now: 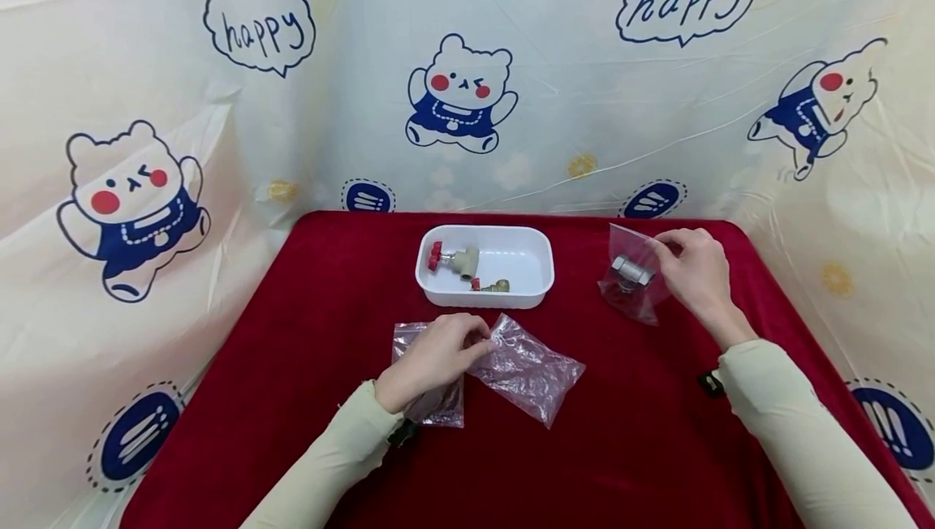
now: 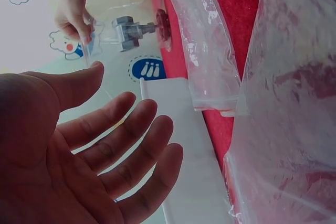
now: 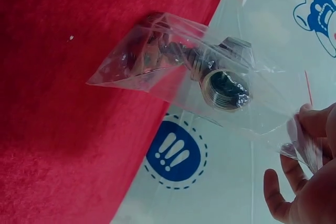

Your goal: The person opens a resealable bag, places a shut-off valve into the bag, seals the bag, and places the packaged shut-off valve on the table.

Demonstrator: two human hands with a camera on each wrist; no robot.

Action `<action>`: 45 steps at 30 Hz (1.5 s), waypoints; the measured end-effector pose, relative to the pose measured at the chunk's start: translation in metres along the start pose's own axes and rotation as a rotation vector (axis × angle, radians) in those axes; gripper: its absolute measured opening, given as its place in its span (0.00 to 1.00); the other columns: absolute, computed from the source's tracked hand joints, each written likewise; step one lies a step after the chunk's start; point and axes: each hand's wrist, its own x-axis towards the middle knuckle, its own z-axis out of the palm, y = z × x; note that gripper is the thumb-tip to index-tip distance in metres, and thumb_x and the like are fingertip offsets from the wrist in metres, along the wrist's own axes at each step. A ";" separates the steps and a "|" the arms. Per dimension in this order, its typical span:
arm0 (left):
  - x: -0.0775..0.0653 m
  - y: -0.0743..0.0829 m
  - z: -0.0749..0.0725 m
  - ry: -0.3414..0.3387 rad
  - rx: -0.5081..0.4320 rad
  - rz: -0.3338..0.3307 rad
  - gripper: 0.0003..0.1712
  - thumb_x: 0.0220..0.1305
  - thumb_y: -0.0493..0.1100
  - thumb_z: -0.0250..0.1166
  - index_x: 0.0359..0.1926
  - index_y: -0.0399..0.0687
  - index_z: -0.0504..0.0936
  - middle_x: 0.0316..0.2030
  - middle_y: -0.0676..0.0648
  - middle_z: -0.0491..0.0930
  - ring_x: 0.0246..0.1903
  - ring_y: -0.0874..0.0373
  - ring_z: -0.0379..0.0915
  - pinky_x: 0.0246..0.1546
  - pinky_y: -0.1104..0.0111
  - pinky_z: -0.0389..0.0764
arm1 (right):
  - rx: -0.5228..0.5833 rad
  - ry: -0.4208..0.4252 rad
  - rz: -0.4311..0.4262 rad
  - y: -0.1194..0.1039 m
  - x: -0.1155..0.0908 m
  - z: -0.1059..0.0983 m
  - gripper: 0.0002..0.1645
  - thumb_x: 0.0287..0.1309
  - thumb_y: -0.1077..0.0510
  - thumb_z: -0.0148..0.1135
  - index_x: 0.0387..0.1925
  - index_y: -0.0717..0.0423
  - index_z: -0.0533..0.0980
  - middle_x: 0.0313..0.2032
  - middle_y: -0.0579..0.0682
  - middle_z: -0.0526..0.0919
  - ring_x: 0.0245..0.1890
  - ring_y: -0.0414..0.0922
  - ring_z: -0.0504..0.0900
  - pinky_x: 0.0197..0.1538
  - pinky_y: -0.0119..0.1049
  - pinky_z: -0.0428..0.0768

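My right hand [image 1: 697, 273] pinches the top of a clear zip bag [image 1: 641, 311] at the right side of the table. Inside it is a metal valve [image 1: 631, 272]; the right wrist view shows its threaded opening [image 3: 229, 92], and the left wrist view shows its dark red handwheel [image 2: 163, 24]. Over the front middle, my left hand [image 1: 438, 350] has its fingers loosely bent, with nothing in the palm. Beneath and beside it lie two flat, crinkled clear bags: the left bag [image 1: 447, 409], partly hidden by the hand, and the right bag [image 1: 536, 371].
Behind the bags stands a white plastic tray [image 1: 522, 265]. It holds a beige valve [image 1: 465, 261] with a red handwheel and a small brass valve [image 1: 499, 286]. A red cloth [image 1: 329, 294] covers the table; a printed curtain [image 1: 555, 123] hangs around its back and sides.
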 end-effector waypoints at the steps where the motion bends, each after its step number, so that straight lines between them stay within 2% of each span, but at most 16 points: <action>1: 0.000 0.000 0.000 0.001 -0.002 0.001 0.07 0.74 0.45 0.69 0.46 0.47 0.89 0.33 0.57 0.82 0.30 0.64 0.75 0.34 0.67 0.80 | 0.000 -0.002 0.007 0.001 -0.001 0.000 0.09 0.69 0.60 0.69 0.41 0.64 0.88 0.35 0.62 0.87 0.37 0.56 0.77 0.37 0.53 0.72; 11: 0.000 0.000 0.002 0.028 0.026 0.013 0.06 0.73 0.45 0.70 0.45 0.49 0.89 0.32 0.58 0.81 0.31 0.65 0.75 0.35 0.67 0.79 | -0.001 -0.029 0.062 0.004 -0.002 -0.004 0.14 0.71 0.54 0.68 0.41 0.63 0.87 0.36 0.62 0.87 0.39 0.56 0.77 0.40 0.48 0.71; 19: 0.000 -0.004 -0.001 0.053 0.010 0.018 0.05 0.72 0.43 0.71 0.44 0.48 0.88 0.32 0.57 0.81 0.29 0.64 0.74 0.33 0.67 0.79 | 0.000 -0.051 0.091 -0.001 -0.004 -0.010 0.15 0.69 0.53 0.69 0.44 0.62 0.87 0.38 0.60 0.88 0.37 0.54 0.82 0.40 0.46 0.75; 22: 0.000 -0.004 -0.004 0.069 0.012 0.015 0.05 0.71 0.44 0.72 0.43 0.49 0.88 0.31 0.57 0.81 0.28 0.64 0.74 0.31 0.67 0.79 | -0.022 -0.004 0.052 -0.005 -0.003 -0.011 0.14 0.66 0.56 0.70 0.46 0.62 0.86 0.40 0.62 0.87 0.39 0.57 0.80 0.42 0.52 0.74; 27: 0.002 -0.006 -0.007 0.090 0.016 0.017 0.04 0.71 0.44 0.72 0.40 0.51 0.88 0.31 0.57 0.81 0.28 0.63 0.74 0.32 0.67 0.78 | -0.070 0.106 -0.074 -0.020 -0.001 -0.011 0.15 0.59 0.62 0.72 0.47 0.64 0.86 0.45 0.66 0.83 0.48 0.64 0.72 0.50 0.66 0.66; 30: 0.002 -0.007 -0.006 0.099 0.014 0.011 0.03 0.71 0.44 0.72 0.40 0.51 0.88 0.31 0.57 0.80 0.28 0.63 0.74 0.32 0.66 0.78 | -0.067 0.101 -0.137 -0.033 -0.004 -0.008 0.13 0.58 0.63 0.73 0.44 0.63 0.87 0.45 0.65 0.83 0.50 0.65 0.71 0.50 0.67 0.64; 32: 0.002 -0.008 -0.006 0.098 0.011 0.007 0.03 0.71 0.44 0.72 0.40 0.51 0.88 0.31 0.57 0.80 0.28 0.64 0.74 0.32 0.67 0.78 | -0.059 0.065 -0.163 -0.043 -0.006 -0.005 0.10 0.57 0.63 0.74 0.41 0.63 0.87 0.44 0.64 0.84 0.50 0.65 0.72 0.48 0.67 0.65; 35: 0.002 -0.007 -0.005 0.088 0.006 0.003 0.03 0.71 0.43 0.72 0.41 0.50 0.88 0.31 0.57 0.80 0.28 0.63 0.74 0.31 0.67 0.78 | -0.046 -0.048 -0.169 -0.055 -0.012 0.004 0.07 0.57 0.61 0.75 0.37 0.60 0.88 0.41 0.61 0.87 0.47 0.62 0.76 0.45 0.65 0.69; 42: 0.002 -0.006 -0.002 0.082 0.022 -0.005 0.04 0.70 0.44 0.73 0.42 0.50 0.89 0.31 0.57 0.81 0.29 0.64 0.74 0.32 0.67 0.79 | -0.027 -0.444 -0.107 -0.074 -0.029 0.040 0.07 0.62 0.56 0.75 0.37 0.56 0.89 0.35 0.51 0.88 0.37 0.51 0.82 0.43 0.51 0.80; 45: 0.002 -0.007 -0.001 0.080 0.024 0.001 0.04 0.71 0.44 0.72 0.42 0.50 0.89 0.31 0.57 0.81 0.29 0.64 0.75 0.31 0.67 0.79 | -0.040 -0.598 -0.068 -0.077 -0.038 0.055 0.07 0.63 0.54 0.74 0.37 0.53 0.88 0.35 0.48 0.88 0.34 0.47 0.84 0.41 0.50 0.84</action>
